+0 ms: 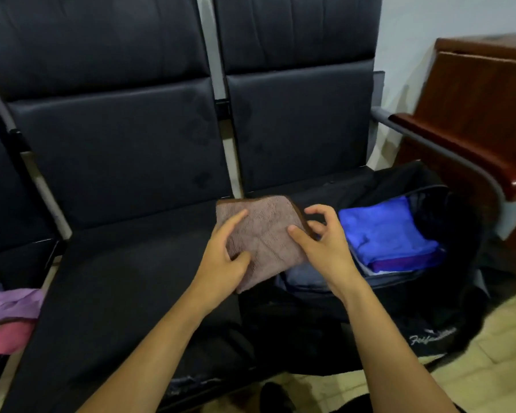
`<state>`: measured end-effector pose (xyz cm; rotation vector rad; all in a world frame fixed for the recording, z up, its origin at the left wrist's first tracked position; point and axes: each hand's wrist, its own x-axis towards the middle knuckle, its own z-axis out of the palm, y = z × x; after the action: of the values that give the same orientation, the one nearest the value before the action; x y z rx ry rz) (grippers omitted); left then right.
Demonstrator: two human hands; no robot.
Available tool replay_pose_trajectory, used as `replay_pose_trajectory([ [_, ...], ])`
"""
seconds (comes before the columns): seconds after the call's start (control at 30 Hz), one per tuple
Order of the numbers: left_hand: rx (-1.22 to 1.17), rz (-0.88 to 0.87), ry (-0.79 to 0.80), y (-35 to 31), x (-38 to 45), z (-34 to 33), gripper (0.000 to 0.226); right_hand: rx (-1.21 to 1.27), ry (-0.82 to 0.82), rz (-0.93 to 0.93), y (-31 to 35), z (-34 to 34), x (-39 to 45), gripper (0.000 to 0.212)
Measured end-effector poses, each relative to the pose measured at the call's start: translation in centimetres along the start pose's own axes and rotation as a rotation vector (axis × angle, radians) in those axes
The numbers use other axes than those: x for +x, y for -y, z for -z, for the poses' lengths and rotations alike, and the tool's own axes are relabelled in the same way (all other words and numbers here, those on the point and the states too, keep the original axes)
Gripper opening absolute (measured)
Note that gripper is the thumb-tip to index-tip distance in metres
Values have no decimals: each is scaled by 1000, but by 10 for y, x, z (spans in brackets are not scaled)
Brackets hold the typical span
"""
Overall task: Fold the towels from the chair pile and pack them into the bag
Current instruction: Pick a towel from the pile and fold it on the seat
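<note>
Brown towel [262,236]: held folded into a small square above the seam between the middle seat and the open bag, so that it can be passed straight across to the right.
Left hand [225,260]: the towel's near-left corner is pinched between thumb and fingers, the forefinger laid flat across the top to keep the layers from springing open.
Right hand [322,239]: the towel's right edge is pinched by the thumb on top and a finger beneath it, it seems (the underside is hidden); the other fingers are curled loosely above the edge.
Bag [399,296]: set on the right-hand seat with its zip opened wide, mouth turned up, so folded pieces can be dropped in flat.
Blue towel [385,231]: already laid folded inside the bag at its far right, with a purple towel [399,263] under its near edge; room is left at the bag's near left.
Chair pile [9,317]: kept on the left-hand seat, well apart from the bag; purple and pink cloths are still waiting there.
Middle seat [131,278]: left bare as the folding surface.
</note>
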<state>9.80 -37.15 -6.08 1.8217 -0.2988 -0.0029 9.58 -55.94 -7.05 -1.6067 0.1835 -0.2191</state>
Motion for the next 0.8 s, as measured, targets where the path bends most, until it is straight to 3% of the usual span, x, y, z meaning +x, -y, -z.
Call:
replay_pose_trajectory([
  [0.27,27,-51,90,7,42,-107,80,201,-396,-89,-22,83,18,16],
  [0.47,25,-85,221,11,73,-187,90,171,-737,-113,-45,132,34,33],
  [0.6,-22,-133,236,6,98,-232,90,-24,-893,-72,-47,165,48,18],
  [0.7,64,-53,208,11,112,-258,83,-218,-849,-96,-63,185,61,19],
  [0.8,450,172,256,30,120,-270,79,-382,-699,-248,-79,181,65,24],
])
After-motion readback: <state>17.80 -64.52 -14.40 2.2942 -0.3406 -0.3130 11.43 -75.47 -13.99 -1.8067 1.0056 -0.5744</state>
